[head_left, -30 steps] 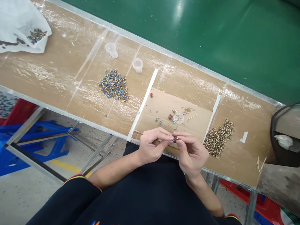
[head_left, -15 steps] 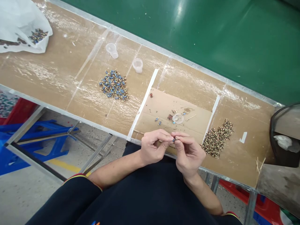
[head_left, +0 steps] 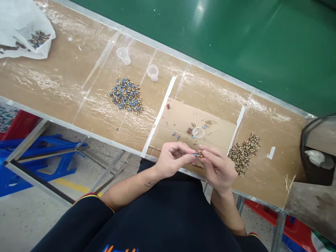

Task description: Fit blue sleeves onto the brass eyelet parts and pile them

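Observation:
A tiny blue and gold-coloured piece (head_left: 196,154) shows between my fingertips, above the near edge of a cardboard sheet (head_left: 181,115). My left hand (head_left: 172,159) pinches its blue end between thumb and forefinger. At the gold-coloured end, the thumb and fingers of my right hand (head_left: 219,169) are closed, partly covering it. On the sheet in front of my hands are a small clear cup (head_left: 198,132), a thin stick (head_left: 212,131), a brown piece (head_left: 189,131) and a few loose blue pieces (head_left: 174,133).
A heap of blue and gold pieces (head_left: 126,95) lies to the left; a heap of dark and gold pieces (head_left: 244,154) lies to the right. Two clear plastic cups (head_left: 152,72) stand farther back. A white bag (head_left: 23,21) occupies the far left, and a green surface (head_left: 223,45) runs behind the table.
My right hand has shifted a little to the right and its fingers have loosened slightly. More of the small blue and gold piece now shows between my fingertips.

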### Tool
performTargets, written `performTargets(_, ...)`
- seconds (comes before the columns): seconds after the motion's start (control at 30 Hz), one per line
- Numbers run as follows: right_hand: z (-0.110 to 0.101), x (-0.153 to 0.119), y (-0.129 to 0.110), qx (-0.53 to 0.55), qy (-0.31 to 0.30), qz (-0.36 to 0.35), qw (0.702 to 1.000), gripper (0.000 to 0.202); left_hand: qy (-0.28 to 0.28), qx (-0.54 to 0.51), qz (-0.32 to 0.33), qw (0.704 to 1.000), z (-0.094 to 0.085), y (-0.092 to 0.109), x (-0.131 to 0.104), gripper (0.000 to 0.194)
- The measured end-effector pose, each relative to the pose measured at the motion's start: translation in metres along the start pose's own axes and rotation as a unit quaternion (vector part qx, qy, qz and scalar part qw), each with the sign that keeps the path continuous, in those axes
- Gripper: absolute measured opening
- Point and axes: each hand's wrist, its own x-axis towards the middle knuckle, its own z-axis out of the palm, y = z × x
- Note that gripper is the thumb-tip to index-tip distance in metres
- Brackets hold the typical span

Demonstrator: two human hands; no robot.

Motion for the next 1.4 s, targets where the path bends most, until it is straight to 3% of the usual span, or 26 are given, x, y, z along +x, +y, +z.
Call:
performTargets(0.1,0.001,-0.001,-0.001,-0.037,-0.012,-0.019,0.999,0.054,-0.002,0.021,-0.047,0.999,-0.001,0.003,-0.001,0.035)
performTargets(0.17,0.003,-0.001,-0.003,-0.035,0.009,-0.013,0.999,0.051,-0.009,0.062,-0.043,0.997,-0.002,0.004,-0.002,0.037)
performTargets(0.27,0.005,0.001,-0.006,-0.027,0.049,0.025,0.998,0.036,-0.028,0.155,0.049,0.986,-0.005,0.006,-0.001,0.030)
performTargets(0.4,0.004,0.004,-0.011,-0.009,0.069,0.064,0.995,0.013,-0.061,0.265,0.205,0.940,-0.008,0.008,0.003,0.009)
performTargets(0.53,0.007,0.002,-0.013,-0.004,0.081,0.097,0.992,0.008,-0.058,0.320,0.277,0.904,-0.008,0.006,0.005,0.005)
performTargets(0.77,0.017,-0.004,-0.017,0.023,0.103,0.131,0.986,0.008,-0.057,0.351,0.310,0.882,-0.008,0.001,0.004,0.007)
performTargets(1.13,0.014,-0.002,-0.024,0.079,0.048,0.186,0.978,0.006,-0.087,0.404,0.351,0.840,-0.016,0.012,0.001,0.004)
performTargets(1.4,0.014,-0.007,-0.029,0.093,0.039,0.222,0.970,0.017,-0.106,0.415,0.371,0.824,-0.015,0.016,-0.002,0.014)
